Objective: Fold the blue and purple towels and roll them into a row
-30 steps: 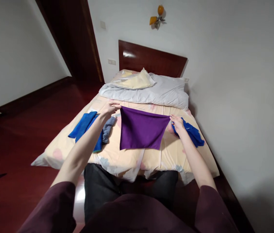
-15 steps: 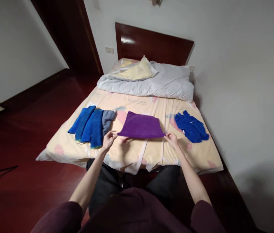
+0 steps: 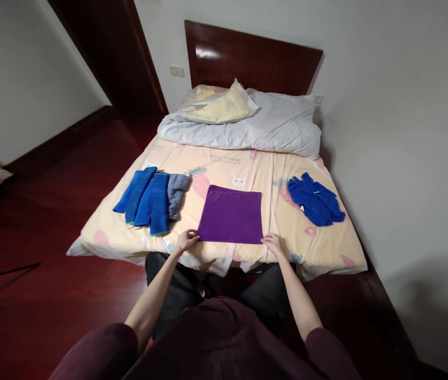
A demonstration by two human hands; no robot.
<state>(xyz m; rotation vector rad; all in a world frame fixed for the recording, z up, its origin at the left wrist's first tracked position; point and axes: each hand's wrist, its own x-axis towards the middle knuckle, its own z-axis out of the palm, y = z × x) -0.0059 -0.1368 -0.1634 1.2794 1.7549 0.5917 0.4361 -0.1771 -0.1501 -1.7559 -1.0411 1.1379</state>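
Nearest to us are our dark maroon sleeves (image 3: 101, 351) and black trousers (image 3: 176, 290), pressed against the foot of the bed (image 3: 327, 248); both bare forearms reach forward over its near edge.

Our left hand (image 3: 186, 241) sits at the near left corner of the purple cloth (image 3: 231, 214), fingers drawn together and pinching that corner; our right hand (image 3: 273, 244) sits at the near right corner, fingers likewise drawn in on the hem, though the grip itself is too small for us to make out clearly; the two hands are well apart, with the cloth's near edge stretched between them.

The purple cloth lies flat and square on the pale yellow bedsheet (image 3: 224, 163), close to the foot of the bed and roughly centred across it; its surface looks smooth, with no folds that we can see.

To the left of it, near but not touching, lies a row of folded cloths (image 3: 152, 196): two bright blue ones side by side and a grey one next to them, closest to the purple cloth; to the right, well apart from the purple cloth, a crumpled blue cloth (image 3: 315, 199) lies in a loose heap.

Farther up, a pale grey quilt (image 3: 271, 126) is bunched across the head of the bed, with a yellow pillow (image 3: 220, 108) on its left part; behind them stands the dark wooden headboard (image 3: 251, 58) against the white wall.
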